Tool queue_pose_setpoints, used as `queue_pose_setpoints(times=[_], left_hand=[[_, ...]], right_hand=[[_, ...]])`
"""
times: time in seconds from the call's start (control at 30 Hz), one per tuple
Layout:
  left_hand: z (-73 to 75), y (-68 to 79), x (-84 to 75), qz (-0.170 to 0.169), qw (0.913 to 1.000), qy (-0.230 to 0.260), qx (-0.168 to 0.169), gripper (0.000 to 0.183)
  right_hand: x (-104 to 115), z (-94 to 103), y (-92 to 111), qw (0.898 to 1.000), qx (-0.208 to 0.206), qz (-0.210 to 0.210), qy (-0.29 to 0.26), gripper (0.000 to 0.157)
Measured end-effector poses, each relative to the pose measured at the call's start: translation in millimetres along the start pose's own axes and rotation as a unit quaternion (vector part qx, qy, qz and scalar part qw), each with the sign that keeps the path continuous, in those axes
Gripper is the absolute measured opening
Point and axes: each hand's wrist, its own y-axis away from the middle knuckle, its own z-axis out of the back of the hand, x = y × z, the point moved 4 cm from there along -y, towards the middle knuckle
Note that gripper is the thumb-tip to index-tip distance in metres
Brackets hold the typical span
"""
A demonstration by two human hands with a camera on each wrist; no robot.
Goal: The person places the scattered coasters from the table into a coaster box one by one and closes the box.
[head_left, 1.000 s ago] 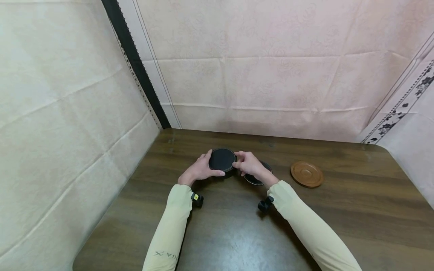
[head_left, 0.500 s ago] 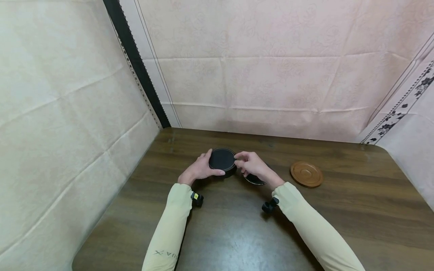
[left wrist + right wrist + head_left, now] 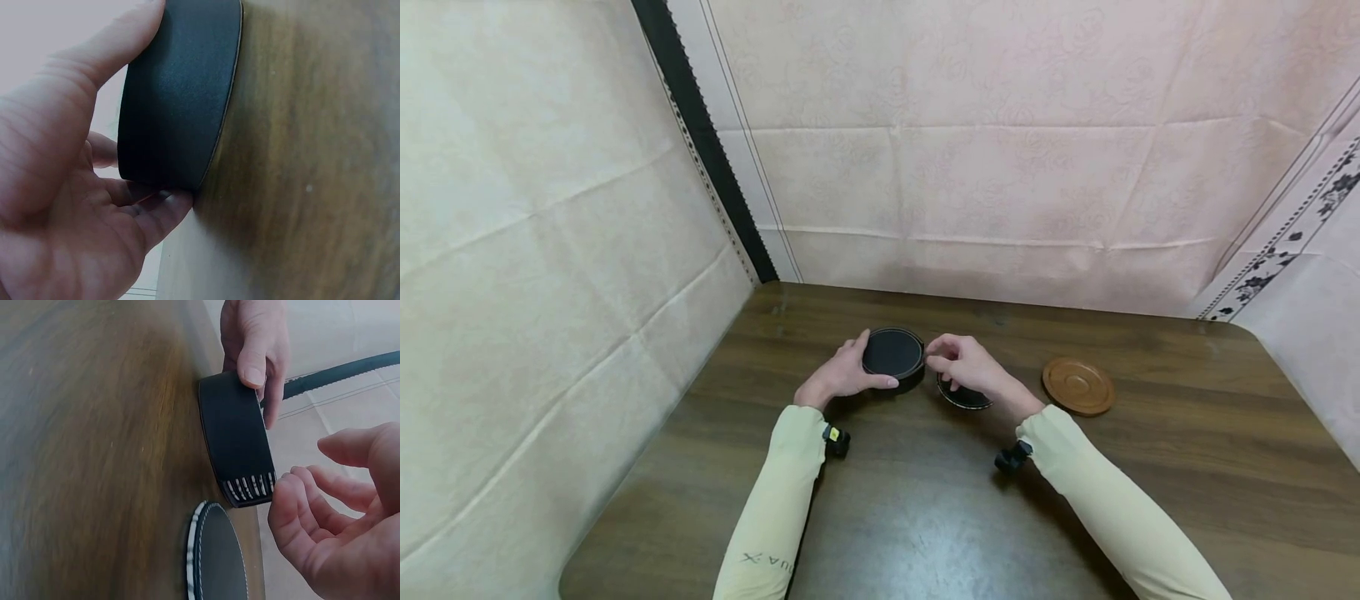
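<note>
A short round black holder [image 3: 892, 353] stands on the table, its top dark with a rim. My left hand [image 3: 842, 372] grips its left side, thumb at the near side and fingers behind; the left wrist view shows its smooth dark wall [image 3: 181, 87] between them. Beside the holder's right edge, my right hand [image 3: 976, 371] has loosely bent fingers and holds nothing that I can see. In the right wrist view, white slanted stitches [image 3: 250, 485] mark the holder's wall near those fingertips. Partly under my right hand lies a black round coaster with light edge stitching [image 3: 964, 399].
To the right, a brown wooden coaster with ring grooves [image 3: 1078, 386] lies on the brown table [image 3: 910, 500]. Pale cloth [image 3: 1000, 167] hangs behind the table and along its sides. Small black cameras sit at both wrists.
My right hand has drawn away from the holder's rim, a little to the right. The left hand and the holder have stayed in place.
</note>
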Motion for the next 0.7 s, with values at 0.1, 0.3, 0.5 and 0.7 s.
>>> queue_pose_setpoints(times=[0.1,0.3,0.5,0.7], left_hand=[[0.1,0.6,0.0,0.002,1.0000,-0.001,-0.001,0.126],[0.2,1.1,-0.7,0.002,1.0000,0.002,0.000,0.124],[0.2,2.0,-0.4,0.005,1.0000,0.004,0.002,0.125],[0.6,2.4,-0.7,-0.003,1.0000,0.002,0.003,0.123]], right_hand=[[0.3,3.3,2.0,1.000,0.002,0.009,0.022,0.032],[-6.1,10.8,3.4,0.997,0.000,0.021,0.068,0.036],[-14.3,15.6,5.7,0.994,-0.001,0.026,0.104,0.037],[-26.1,21.5,7.3,0.987,-0.017,0.030,0.155,0.034]])
